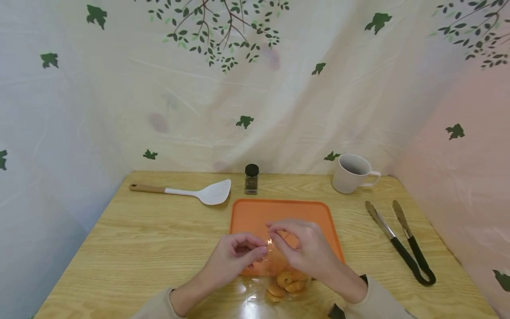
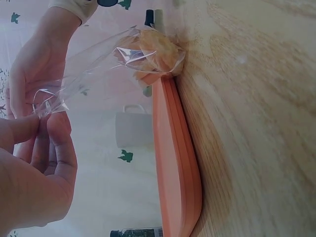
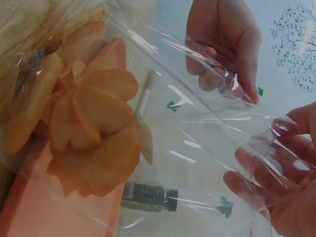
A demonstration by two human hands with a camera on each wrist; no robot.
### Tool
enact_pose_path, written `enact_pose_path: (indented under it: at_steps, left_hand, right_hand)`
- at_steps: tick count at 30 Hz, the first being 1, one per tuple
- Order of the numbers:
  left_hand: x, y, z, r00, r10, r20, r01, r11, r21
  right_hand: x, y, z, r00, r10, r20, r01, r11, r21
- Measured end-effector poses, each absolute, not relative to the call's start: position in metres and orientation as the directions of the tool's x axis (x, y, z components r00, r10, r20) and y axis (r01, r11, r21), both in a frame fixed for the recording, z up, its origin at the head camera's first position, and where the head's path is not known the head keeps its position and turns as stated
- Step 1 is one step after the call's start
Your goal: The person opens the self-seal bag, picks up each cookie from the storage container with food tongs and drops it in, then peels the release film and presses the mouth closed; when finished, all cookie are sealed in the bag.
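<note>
A clear plastic bag (image 3: 197, 128) holds several golden, flower-shaped cookies (image 3: 89, 108) gathered at its bottom. In the head view the cookies (image 1: 286, 283) lie at the front edge of an orange tray (image 1: 255, 209). My left hand (image 1: 233, 257) pinches the bag's upper part between thumb and fingers. Opposite it, my right hand (image 1: 308, 248) grips the film near the bag's mouth with bent fingers. The left wrist view has the film stretched from both hands down to the cookies (image 2: 153, 49).
Behind the tray stand a spice jar (image 1: 251, 179) with a black lid and, farther right, a white mug (image 1: 352, 175). A white spatula (image 1: 213, 192) with a wooden handle lies at the back left. Black-handled tongs (image 1: 402, 248) lie spread on the right.
</note>
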State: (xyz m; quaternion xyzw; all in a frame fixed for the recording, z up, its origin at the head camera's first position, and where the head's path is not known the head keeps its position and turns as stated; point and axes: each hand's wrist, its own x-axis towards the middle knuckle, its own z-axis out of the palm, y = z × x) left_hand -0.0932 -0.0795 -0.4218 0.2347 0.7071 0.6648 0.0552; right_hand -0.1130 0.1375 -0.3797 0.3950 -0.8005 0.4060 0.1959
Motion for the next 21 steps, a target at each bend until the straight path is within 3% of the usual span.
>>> enact_pose_path:
  at_steps: [21]
  left_hand:
    - [-0.0929,-0.0815,-0.4132,-0.863,0.451,0.226,0.262,0.018,0.965]
  right_hand:
    - [-0.1088,0.1342,-0.3754,-0.771,-0.453,0.447,-0.606,0.306,-0.734]
